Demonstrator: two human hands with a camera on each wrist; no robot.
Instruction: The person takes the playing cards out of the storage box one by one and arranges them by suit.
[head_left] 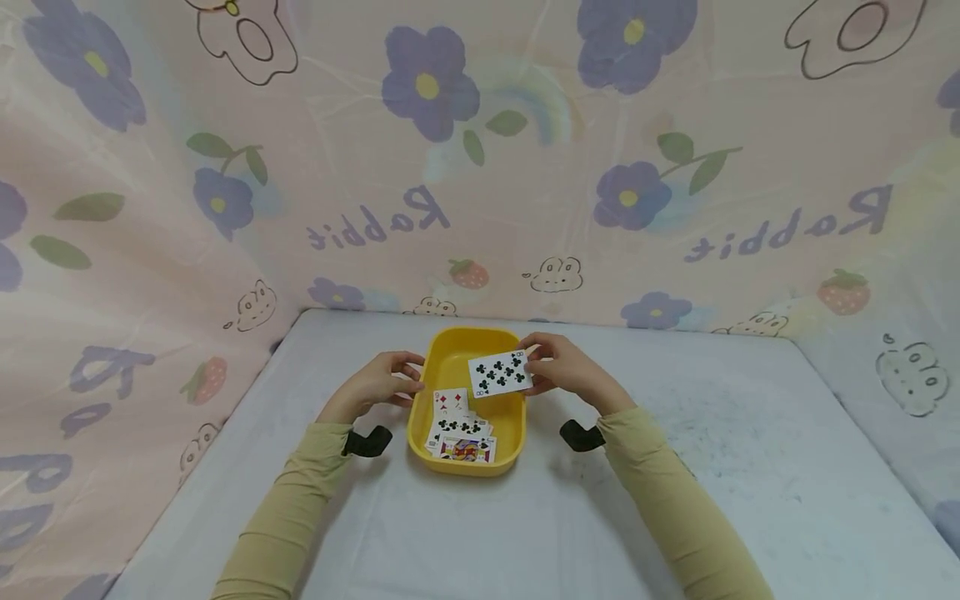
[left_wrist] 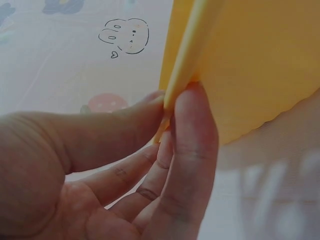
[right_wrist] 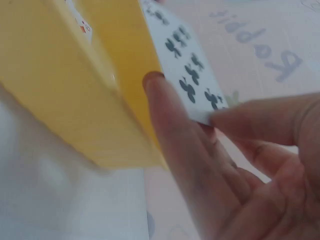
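A yellow tray [head_left: 467, 469] lies on the table between both hands. My left hand [head_left: 377, 385] pinches the tray's left rim, and the left wrist view shows thumb and finger on either side of that edge. In my right hand [head_left: 562, 365] is a playing card, the eight of clubs [head_left: 498, 375], gripped by its right end and held over the tray's right side. Inside the tray is a loose pile of playing cards [head_left: 459, 427], with a red diamond card [head_left: 450, 401] at its upper end and a face card [head_left: 468, 450] at the bottom.
A white-covered table [head_left: 735, 450] spreads around the tray. Behind it and at the sides hangs a pink cloth [head_left: 517, 208] printed with flowers and rabbits. Black straps [head_left: 369, 442] sit at the wrists, by the tan sleeves [head_left: 285, 508].
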